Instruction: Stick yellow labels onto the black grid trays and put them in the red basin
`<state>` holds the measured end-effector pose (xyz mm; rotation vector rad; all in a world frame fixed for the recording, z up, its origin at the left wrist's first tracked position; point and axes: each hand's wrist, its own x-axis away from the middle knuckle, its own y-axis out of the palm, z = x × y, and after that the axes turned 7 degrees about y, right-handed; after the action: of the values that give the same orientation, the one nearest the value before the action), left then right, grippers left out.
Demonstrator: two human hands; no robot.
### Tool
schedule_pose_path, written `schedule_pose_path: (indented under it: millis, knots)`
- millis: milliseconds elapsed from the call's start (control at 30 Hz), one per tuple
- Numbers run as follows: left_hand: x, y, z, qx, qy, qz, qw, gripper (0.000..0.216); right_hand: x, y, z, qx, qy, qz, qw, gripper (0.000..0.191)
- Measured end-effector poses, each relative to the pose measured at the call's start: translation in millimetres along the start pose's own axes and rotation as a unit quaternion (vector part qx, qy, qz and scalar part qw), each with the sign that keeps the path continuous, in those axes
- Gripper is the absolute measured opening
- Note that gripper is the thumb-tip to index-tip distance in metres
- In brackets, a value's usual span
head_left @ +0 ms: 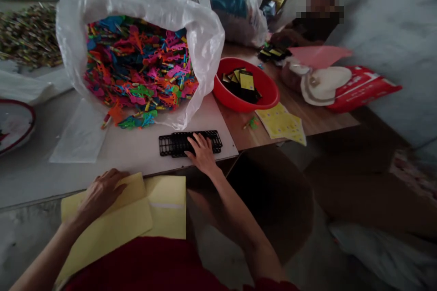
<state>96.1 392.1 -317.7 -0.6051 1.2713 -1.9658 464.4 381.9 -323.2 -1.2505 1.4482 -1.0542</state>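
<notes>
The right hand (pixel 204 153) rests on top of the black grid racks (pixel 165 144), which lie near the front edge of the white table (pixel 128 150); its fingers are a little spread. The left hand (pixel 104 191) lies upon yellow sheets (pixel 167 191) at the person's lap, with bent fingers; I cannot tell if it pinches one of them.

Behind the racks, a big plastic bag (pixel 70 36) has its wide mouth turned to the person. It is full of small plastic pieces (pixel 139 68) in pink, orange, blue and green, and several of them lie out at its lower lip. To the right of this bag, a red bowl (pixel 235 103) contains black pieces with yellow labels (pixel 246 81), heaped at the bottom. Just beside the bowl is a yellow printed sheet (pixel 278 122). Farther right lies a red bag (pixel 362 88); I cannot see its contents.
</notes>
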Motion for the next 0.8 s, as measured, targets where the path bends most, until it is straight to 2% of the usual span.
schedule_pose_path:
  millis: [100,200,333,433,500,567,633,700,733,800]
  knots:
    - [9,-10,-2,-0.02,-0.055,-0.006,0.998,0.031,-5,10,-46,-0.017,0.0,0.009,1.0,0.052]
    - [22,-22,0,-0.019,-0.097,-0.01,0.995,0.028,-11,10,-93,-0.055,-0.015,-0.01,0.998,0.052]
    - [36,-39,11,0.057,-0.131,0.037,0.989,0.021,-13,-10,-130,-0.143,-0.108,-0.04,0.983,0.039]
    - [40,-52,26,0.134,-0.114,0.058,0.983,0.016,-5,-22,-145,-0.264,-0.206,-0.093,0.938,0.037]
    - [42,-61,36,0.137,-0.094,0.064,0.984,0.015,5,-21,-152,-0.347,-0.211,-0.147,0.902,0.039]
    - [46,-74,45,0.122,-0.053,0.076,0.988,0.016,17,-21,-159,-0.408,-0.18,-0.216,0.869,0.036]
    - [54,-95,51,0.1,0.013,0.087,0.991,0.018,30,-28,-167,-0.456,-0.172,-0.291,0.823,0.029]
    - [67,-122,56,0.085,0.077,0.09,0.989,0.019,43,-44,-175,-0.495,-0.207,-0.342,0.772,0.027]
    - [74,-136,56,0.084,0.097,0.096,0.987,0.019,49,-55,-181,-0.507,-0.231,-0.351,0.752,0.029]
    - [87,-162,55,0.108,0.111,0.108,0.982,0.018,59,-79,-192,-0.511,-0.276,-0.353,0.734,0.038]
